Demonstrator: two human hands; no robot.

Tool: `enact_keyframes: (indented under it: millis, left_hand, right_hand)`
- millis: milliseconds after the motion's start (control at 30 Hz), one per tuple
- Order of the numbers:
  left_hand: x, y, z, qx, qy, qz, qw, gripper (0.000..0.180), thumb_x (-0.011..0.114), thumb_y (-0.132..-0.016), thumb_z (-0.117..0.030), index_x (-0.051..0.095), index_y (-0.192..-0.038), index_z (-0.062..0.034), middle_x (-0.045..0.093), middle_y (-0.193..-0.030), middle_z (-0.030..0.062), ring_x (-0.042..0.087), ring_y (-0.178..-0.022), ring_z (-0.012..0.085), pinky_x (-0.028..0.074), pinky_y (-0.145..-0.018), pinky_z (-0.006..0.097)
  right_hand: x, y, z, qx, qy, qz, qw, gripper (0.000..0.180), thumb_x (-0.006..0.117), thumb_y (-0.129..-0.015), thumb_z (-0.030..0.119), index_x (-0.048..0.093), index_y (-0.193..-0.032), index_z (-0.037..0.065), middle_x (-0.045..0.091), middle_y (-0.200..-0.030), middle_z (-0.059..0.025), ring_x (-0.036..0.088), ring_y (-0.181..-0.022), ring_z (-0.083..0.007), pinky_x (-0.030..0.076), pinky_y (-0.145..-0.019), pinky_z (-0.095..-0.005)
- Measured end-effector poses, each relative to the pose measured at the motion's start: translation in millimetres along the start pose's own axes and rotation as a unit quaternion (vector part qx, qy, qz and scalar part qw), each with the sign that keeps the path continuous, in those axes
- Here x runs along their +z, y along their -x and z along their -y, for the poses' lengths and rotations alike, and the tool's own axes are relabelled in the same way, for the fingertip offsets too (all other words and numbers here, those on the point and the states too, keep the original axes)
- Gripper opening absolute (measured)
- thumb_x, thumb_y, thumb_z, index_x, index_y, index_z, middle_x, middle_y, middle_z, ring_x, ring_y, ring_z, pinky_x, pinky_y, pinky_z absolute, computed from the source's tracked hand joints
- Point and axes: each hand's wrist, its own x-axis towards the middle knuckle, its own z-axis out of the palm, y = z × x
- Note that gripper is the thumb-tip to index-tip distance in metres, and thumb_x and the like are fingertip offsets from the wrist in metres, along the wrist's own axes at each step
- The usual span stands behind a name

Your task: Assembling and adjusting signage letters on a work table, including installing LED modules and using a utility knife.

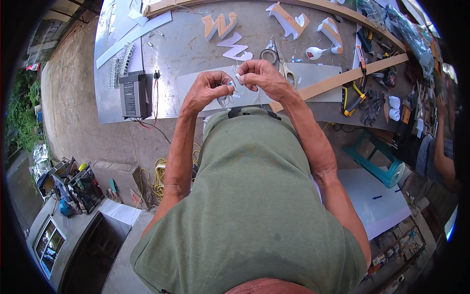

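Over the near edge of the metal table (166, 54), my left hand (208, 90) pinches a small loop of thin wire (226, 101), its thumb pressed to the fingers near a tiny blue spot. Close by on the right, my right hand (267, 78) is closed on a small white piece (238, 77) that seems joined to the same wire. What exactly the white piece is, I cannot make out. Beyond my hands lie a white zigzag cutout (235, 48), scissors (284, 63) and a roll of tape (269, 55).
A grey power supply box (134, 95) with leads stands at the left, beside coiled white strips (120, 63). White-and-brown letter shapes (219, 25) lie at the back. A brown strip (342, 81) crosses the right, near yellow-handled pliers (355, 100). A green stool (374, 154) and another person's arm (443, 147) are further right.
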Motion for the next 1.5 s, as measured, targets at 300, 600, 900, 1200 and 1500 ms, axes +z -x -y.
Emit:
enact_keyframes:
  millis: [300,600,900,1200,1500]
  left_hand:
    - [-12.7,2.1,30.5,-0.064,0.044,-0.001,0.997,0.033,0.074,-0.084,-0.005,0.065,-0.115,0.0015,0.069,-0.101,0.0065,0.065,-0.093,0.0133,0.053,-0.084,0.028]
    - [-5.8,-3.1,54.4,-0.076,-0.204,-0.034,0.975,0.054,0.083,-0.076,-0.032,0.068,-0.114,0.0025,0.071,-0.086,0.0079,0.065,-0.078,0.0149,0.052,-0.072,0.03]
    - [19.6,-19.0,79.1,-0.061,-0.319,-0.115,0.939,0.05,0.082,-0.071,-0.042,0.075,-0.106,-0.0073,0.067,-0.077,0.0105,0.06,-0.069,0.0168,0.047,-0.061,0.033]
    - [6.1,-5.6,55.6,-0.054,-0.088,-0.089,0.991,0.029,0.076,-0.084,-0.028,0.074,-0.096,-0.0015,0.068,-0.078,0.0033,0.058,-0.077,0.0093,0.044,-0.071,0.026]
    - [16.9,-7.7,34.7,-0.02,-0.111,-0.083,0.99,0.032,0.076,-0.085,-0.026,0.072,-0.098,0.0033,0.071,-0.078,0.0084,0.063,-0.072,0.0098,0.048,-0.066,0.024]
  right_hand:
    - [-10.5,-5.9,-11.4,-0.001,-0.014,-0.074,0.997,0.015,0.065,-0.088,0.008,0.062,-0.099,-0.001,0.061,-0.077,-0.0042,0.057,-0.063,-0.0093,0.046,-0.053,-0.0225]
    - [-19.7,-11.0,-23.2,0.004,-0.025,-0.102,0.994,0.015,0.065,-0.09,0.008,0.061,-0.1,-0.001,0.063,-0.078,-0.0062,0.061,-0.065,-0.0116,0.049,-0.054,-0.0234]
    - [-17.3,-10.8,-24.0,0.006,-0.064,-0.107,0.992,0.016,0.065,-0.09,0.008,0.06,-0.102,-0.001,0.064,-0.079,-0.0062,0.062,-0.066,-0.0135,0.052,-0.056,-0.0258]
    - [-8.4,8.0,-13.5,-0.131,0.397,-0.184,0.89,0.024,0.064,-0.088,0.011,0.068,-0.107,-0.003,0.069,-0.085,-0.0093,0.066,-0.075,-0.0165,0.053,-0.07,-0.0317]
    - [-1.0,12.2,-21.7,-0.013,0.249,-0.072,0.966,0.022,0.068,-0.09,0.016,0.07,-0.101,-0.003,0.062,-0.073,0.0007,0.052,-0.065,-0.0052,0.042,-0.056,-0.0225]
